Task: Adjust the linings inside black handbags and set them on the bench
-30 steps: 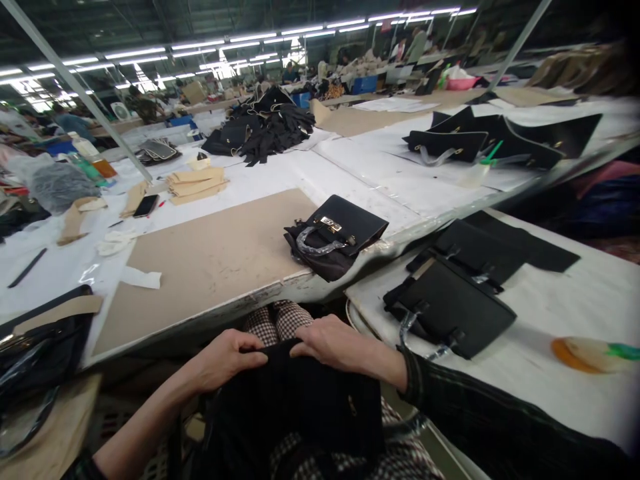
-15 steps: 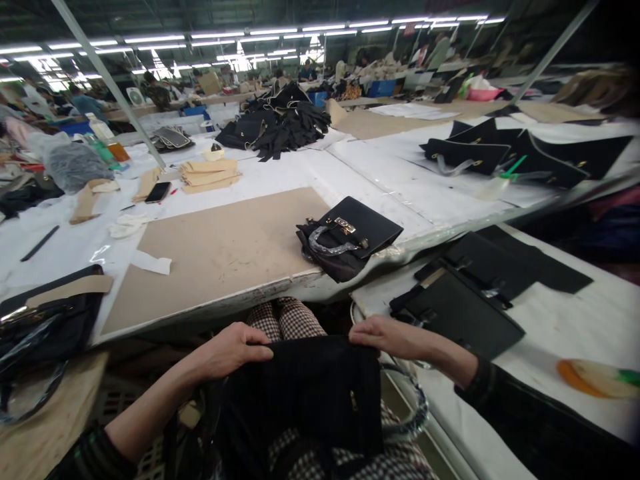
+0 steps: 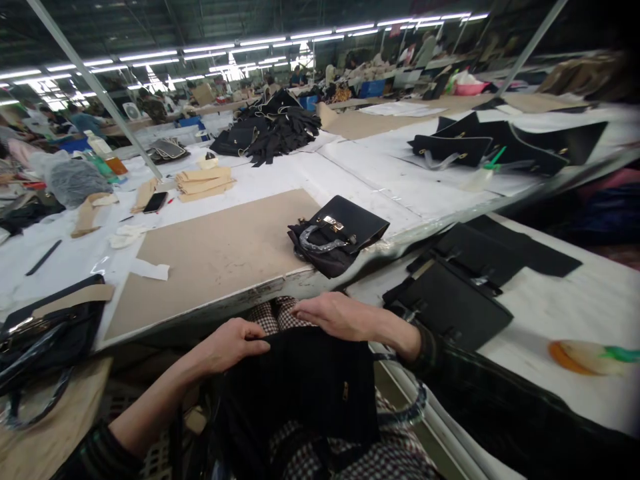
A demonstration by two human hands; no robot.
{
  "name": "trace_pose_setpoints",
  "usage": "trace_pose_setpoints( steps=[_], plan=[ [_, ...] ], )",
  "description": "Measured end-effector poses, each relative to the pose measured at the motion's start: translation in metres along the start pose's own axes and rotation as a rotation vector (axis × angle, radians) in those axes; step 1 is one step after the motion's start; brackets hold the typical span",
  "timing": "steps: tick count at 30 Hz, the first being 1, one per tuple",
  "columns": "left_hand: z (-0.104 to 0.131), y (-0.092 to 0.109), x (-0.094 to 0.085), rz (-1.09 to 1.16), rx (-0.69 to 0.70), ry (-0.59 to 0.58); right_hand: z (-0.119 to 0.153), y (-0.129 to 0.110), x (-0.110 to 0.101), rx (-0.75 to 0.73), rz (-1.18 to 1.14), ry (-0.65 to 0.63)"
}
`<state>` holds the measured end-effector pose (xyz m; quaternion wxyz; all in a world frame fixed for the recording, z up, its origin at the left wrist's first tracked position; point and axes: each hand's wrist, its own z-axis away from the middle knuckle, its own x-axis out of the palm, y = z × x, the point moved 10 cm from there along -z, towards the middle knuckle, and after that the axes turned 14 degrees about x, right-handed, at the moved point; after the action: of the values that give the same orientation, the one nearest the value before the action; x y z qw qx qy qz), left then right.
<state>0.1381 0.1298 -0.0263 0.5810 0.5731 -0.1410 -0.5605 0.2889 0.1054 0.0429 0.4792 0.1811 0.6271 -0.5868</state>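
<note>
A black bag piece (image 3: 310, 380) with a small gold zip pull lies across my checkered lap, and a plastic-wrapped handle sticks out at its right. My left hand (image 3: 233, 343) pinches the upper left edge of the black piece between thumb and fingers. Laid flat over its top edge, my right hand (image 3: 337, 315) has its fingers stretched out together, pointing left. On the table just beyond sits a black handbag (image 3: 350, 227) with a gold clasp and a wrapped handle.
A brown board (image 3: 215, 250) covers the near table. Another black bag (image 3: 55, 333) lies at the left edge. Black panels (image 3: 450, 303) and an orange-tinted bottle (image 3: 580, 357) rest on the right-hand table. A black pile (image 3: 280, 127) stands farther back.
My right hand has let go of the top right corner and moved left along the edge, its fingers now straightened. My left hand still grips its side. The view has shifted slightly.
</note>
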Motion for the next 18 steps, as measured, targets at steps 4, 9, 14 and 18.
trace_pose_setpoints(
  steps=[4,9,14,18],
  plan=[
    [0.009,-0.006,0.001,0.020,-0.004,0.013,-0.002,0.015,-0.005,0.106,-0.029,0.008],
    [0.010,-0.010,0.002,0.056,-0.008,0.012,0.027,0.045,0.015,0.187,-0.144,-0.051],
    [-0.001,0.008,0.002,-0.031,0.055,-0.020,0.023,0.052,0.036,0.348,0.114,0.061],
    [0.000,0.009,0.004,-0.025,0.029,-0.038,0.018,0.056,0.040,0.330,-0.016,-0.002]
  ],
)
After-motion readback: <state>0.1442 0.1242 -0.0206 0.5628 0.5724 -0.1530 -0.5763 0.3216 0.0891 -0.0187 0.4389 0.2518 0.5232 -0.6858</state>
